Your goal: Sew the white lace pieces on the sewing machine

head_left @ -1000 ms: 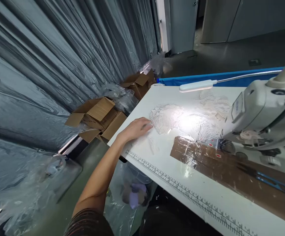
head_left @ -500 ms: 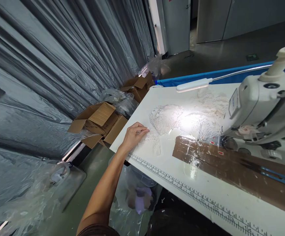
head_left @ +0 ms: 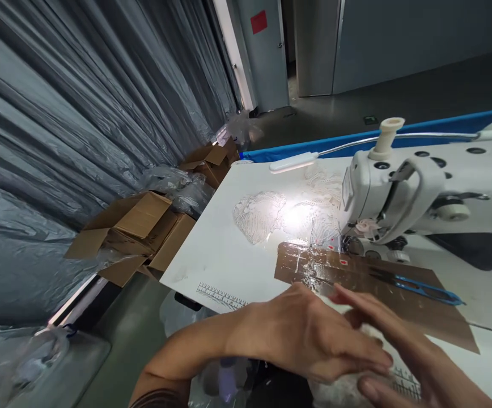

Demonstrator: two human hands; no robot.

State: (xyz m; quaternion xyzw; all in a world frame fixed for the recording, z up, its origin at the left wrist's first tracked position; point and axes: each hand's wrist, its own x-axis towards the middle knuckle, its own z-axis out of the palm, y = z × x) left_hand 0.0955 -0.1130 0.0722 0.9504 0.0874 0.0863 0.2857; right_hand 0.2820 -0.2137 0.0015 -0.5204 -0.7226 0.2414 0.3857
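My left hand is low in the view by the table's near edge, its fingers pressed together over a small piece of white lace. My right hand meets it from the right, fingers laid along the top of the same piece and thumb beneath it. Most of the lace is hidden between the two hands. More white lace lies farther back on the white table, lit by the lamp. The white sewing machine stands to the right.
A brown taped patch lies in front of the needle, with blue-handled snips on it. A printed ruler runs along the table's front edge. Open cardboard boxes and plastic bags sit on the floor beside a grey plastic curtain.
My left hand pinched a lace piece at the table's left part and drew it back to the near edge. My right hand came into view and joined it. The view swung right.
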